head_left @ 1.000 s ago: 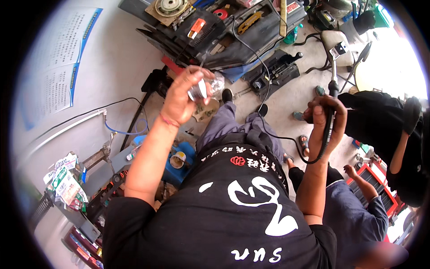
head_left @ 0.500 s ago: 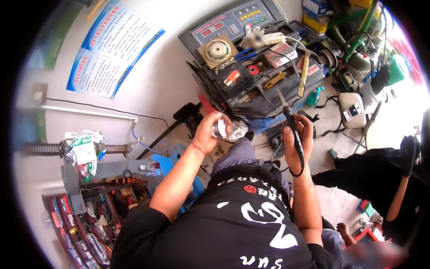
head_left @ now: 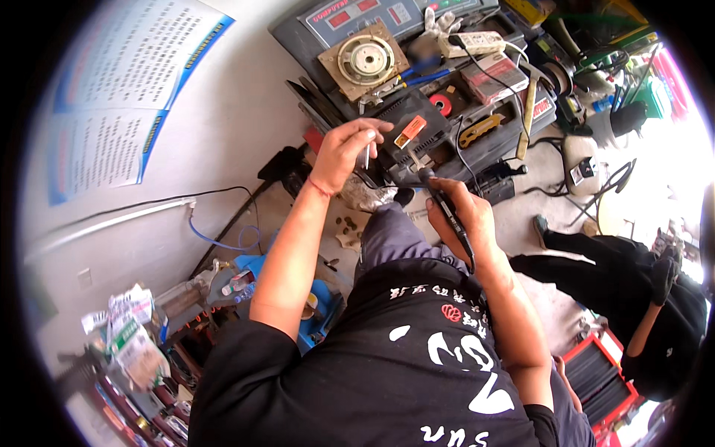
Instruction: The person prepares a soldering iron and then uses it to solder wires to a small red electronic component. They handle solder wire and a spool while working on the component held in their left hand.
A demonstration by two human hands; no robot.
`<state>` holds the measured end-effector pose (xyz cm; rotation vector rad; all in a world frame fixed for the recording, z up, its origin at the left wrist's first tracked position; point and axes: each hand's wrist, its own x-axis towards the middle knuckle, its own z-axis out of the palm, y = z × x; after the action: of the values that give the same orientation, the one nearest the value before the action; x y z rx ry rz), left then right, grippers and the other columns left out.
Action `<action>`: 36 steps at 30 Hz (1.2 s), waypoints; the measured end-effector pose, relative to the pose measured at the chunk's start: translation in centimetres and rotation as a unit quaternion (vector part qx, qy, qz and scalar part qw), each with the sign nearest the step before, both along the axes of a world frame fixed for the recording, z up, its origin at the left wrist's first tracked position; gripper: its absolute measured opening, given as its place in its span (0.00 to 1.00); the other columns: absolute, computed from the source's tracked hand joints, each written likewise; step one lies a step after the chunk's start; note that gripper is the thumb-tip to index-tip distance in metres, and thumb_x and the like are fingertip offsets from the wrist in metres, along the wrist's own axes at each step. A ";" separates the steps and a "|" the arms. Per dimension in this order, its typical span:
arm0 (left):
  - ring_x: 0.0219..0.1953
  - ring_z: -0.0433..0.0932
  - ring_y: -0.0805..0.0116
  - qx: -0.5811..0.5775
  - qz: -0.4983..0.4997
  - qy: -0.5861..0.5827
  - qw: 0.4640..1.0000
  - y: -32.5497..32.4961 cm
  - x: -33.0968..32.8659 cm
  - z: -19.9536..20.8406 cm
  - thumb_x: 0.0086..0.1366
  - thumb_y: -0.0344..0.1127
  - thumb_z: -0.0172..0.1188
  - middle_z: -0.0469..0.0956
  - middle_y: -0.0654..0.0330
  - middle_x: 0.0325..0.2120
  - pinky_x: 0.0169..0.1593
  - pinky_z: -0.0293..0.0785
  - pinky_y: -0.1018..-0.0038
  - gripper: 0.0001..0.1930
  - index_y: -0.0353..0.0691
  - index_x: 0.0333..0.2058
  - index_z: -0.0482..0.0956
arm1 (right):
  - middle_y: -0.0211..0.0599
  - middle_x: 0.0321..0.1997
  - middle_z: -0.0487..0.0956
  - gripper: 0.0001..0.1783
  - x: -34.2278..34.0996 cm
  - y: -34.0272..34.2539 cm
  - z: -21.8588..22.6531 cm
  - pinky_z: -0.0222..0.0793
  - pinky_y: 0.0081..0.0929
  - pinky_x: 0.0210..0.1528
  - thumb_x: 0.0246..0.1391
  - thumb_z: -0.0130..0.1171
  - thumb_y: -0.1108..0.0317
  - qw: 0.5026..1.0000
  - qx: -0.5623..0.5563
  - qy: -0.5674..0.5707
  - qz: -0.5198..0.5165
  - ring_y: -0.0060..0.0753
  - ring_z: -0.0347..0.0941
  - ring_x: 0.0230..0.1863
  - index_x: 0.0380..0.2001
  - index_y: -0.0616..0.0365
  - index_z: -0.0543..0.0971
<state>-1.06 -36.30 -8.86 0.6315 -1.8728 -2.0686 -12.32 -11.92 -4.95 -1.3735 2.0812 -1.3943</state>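
Observation:
My right hand [head_left: 465,220] grips a black soldering iron [head_left: 453,217] like a pen, its cord trailing back toward my wrist. The iron's tip points at the near edge of a black box with an orange label [head_left: 411,131]; whether it touches cannot be told. At the left of that box is my left hand [head_left: 344,153], its fingers bent round a small silver solder spool [head_left: 363,157], mostly hidden by the hand. The box lies on a cluttered grey machine console [head_left: 357,22].
On the console are a round speaker on a square board [head_left: 366,61], a white power strip [head_left: 471,45], a hammer [head_left: 529,112], a yellow utility knife [head_left: 480,130] and a red-and-white box [head_left: 493,78]. Another person in black [head_left: 603,287] is at the right. A stool [head_left: 581,164] stands beyond.
Both hands have moved up toward the black box. The soldering iron has swung left, bringing its tip to the box's near edge. My view has shifted closer to the console.

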 end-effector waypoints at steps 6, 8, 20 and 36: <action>0.33 0.75 0.77 -0.034 -0.158 -0.038 0.986 -6.3 -3.8 -2.0 0.72 0.34 0.53 0.83 0.57 0.48 0.39 0.73 0.78 0.12 0.33 0.38 0.82 | 0.41 0.42 0.81 0.23 -1.3 -2.9 0.9 0.77 0.35 0.42 0.48 0.60 0.73 0.978 0.149 0.142 0.031 0.42 0.80 0.41 0.51 0.54 0.80; 0.33 0.75 0.77 -0.065 -0.175 -0.043 0.981 -7.2 -4.8 -2.3 0.72 0.34 0.54 0.84 0.58 0.47 0.39 0.72 0.78 0.11 0.33 0.38 0.83 | 0.40 0.48 0.79 0.27 -2.4 -2.7 2.8 0.76 0.36 0.44 0.48 0.58 0.73 0.948 0.161 0.273 0.002 0.42 0.79 0.45 0.54 0.50 0.81; 0.29 0.74 0.83 -0.013 -0.170 0.002 0.985 -9.3 -7.0 -2.9 0.71 0.37 0.58 0.82 0.66 0.31 0.34 0.70 0.81 0.12 0.36 0.41 0.86 | 0.39 0.36 0.79 0.10 -7.8 8.1 11.3 0.73 0.45 0.37 0.52 0.64 0.63 0.747 0.544 0.298 -0.239 0.50 0.78 0.39 0.33 0.55 0.77; 0.31 0.75 0.80 0.000 -0.181 -0.019 0.983 -6.8 -6.2 -2.5 0.72 0.35 0.55 0.81 0.64 0.33 0.35 0.70 0.81 0.12 0.34 0.41 0.84 | 0.23 0.23 0.69 0.17 -5.4 12.4 10.6 0.51 0.14 0.14 0.70 0.52 0.52 0.688 -0.367 -0.555 -0.289 0.13 0.57 0.17 0.42 0.55 0.78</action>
<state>-7.31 -43.12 -11.34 0.3501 -2.1399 -2.2849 -17.71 0.44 5.66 0.2740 1.0650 -2.5457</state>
